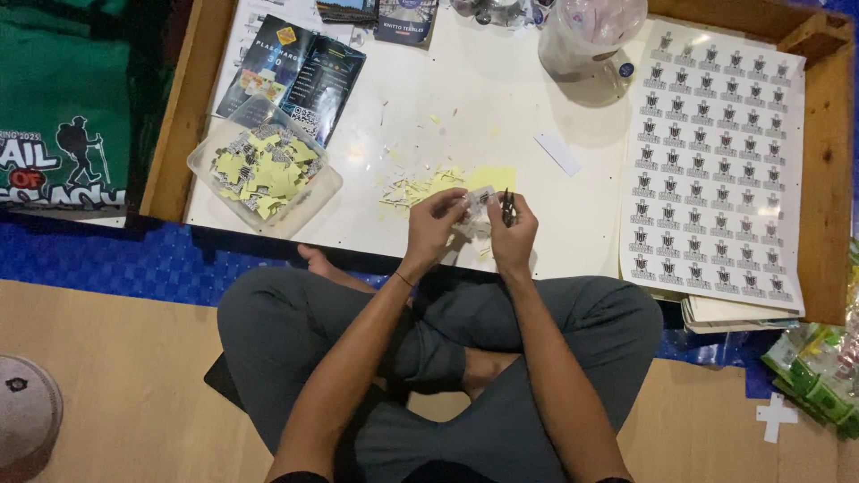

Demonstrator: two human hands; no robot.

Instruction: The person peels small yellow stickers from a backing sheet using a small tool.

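I sit cross-legged at a low white table [501, 107]. My left hand [433, 225] pinches a small cut-out sticker [480, 198] near the table's front edge. My right hand [514, 234] touches the same sticker and grips dark tweezers [507, 206] that point upward. Just beyond my hands lies a heap of yellow backing scraps [438, 183]. A clear plastic tub [264, 167] with several peeled yellow pieces and stickers stands at the left. A large sheet of printed stickers [711, 161] lies on the right side.
A clear plastic jar [586, 40] stands at the back right. Dark printed leaflets [295, 72] lie at the back left. The table has a wooden rim [828, 179]. A blue mat [116, 259] and a green banner [63, 107] lie left; green packets [819, 367] lie right.
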